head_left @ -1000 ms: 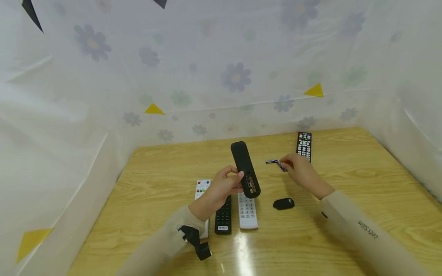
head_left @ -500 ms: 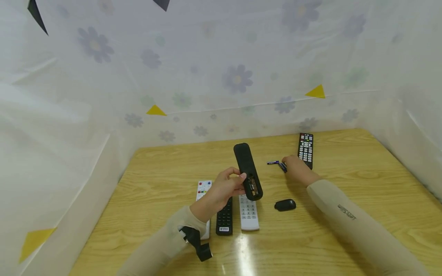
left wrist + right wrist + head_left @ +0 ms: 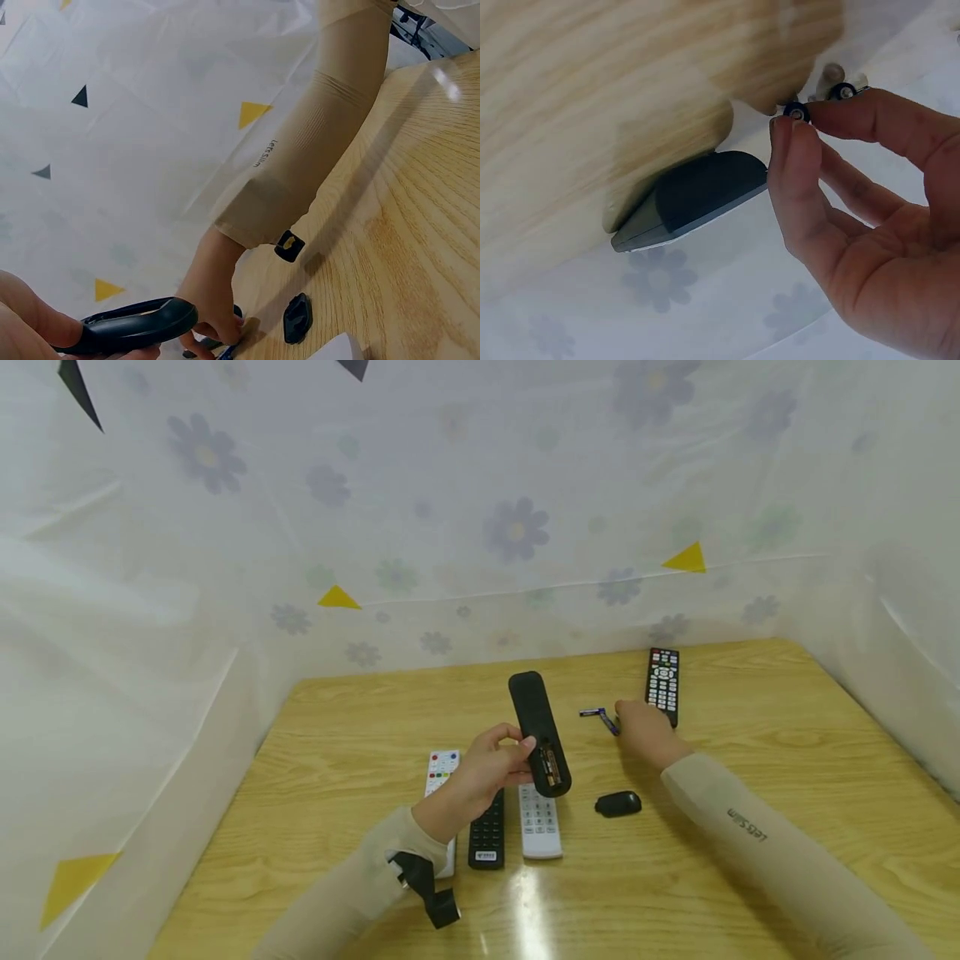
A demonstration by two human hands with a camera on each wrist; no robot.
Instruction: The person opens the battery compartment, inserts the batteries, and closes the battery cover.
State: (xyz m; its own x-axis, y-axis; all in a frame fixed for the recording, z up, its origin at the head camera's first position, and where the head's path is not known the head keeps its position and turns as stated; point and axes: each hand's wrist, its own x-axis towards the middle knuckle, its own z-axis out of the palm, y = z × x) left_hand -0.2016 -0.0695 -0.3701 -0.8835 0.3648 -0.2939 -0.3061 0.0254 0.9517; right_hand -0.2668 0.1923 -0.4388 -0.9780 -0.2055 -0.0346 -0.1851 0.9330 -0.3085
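My left hand [image 3: 480,768] grips a black remote control [image 3: 534,714] above the table, its back turned up. The battery compartment lies uncovered, with copper-coloured batteries [image 3: 551,765] inside. Over at the right, my right hand [image 3: 647,728] is down at the tabletop by two small blue batteries. In the right wrist view, thumb and forefinger pinch one battery [image 3: 797,112], seen end-on, while a second battery [image 3: 844,91] lies just beyond. A small black battery cover [image 3: 618,804] sits on the wood, nearer than the right hand.
Beneath my left arm lie a white remote [image 3: 442,763], a black remote [image 3: 487,839] and another white remote [image 3: 542,831]. Another black remote [image 3: 663,681] lies behind the right hand. A flowered white curtain [image 3: 420,552] closes off the table's [image 3: 360,718] back and sides.
My right forearm has swung left, and the hand has turned so its fingers are more hidden at the batteries. The left hand keeps the remote nearly still.
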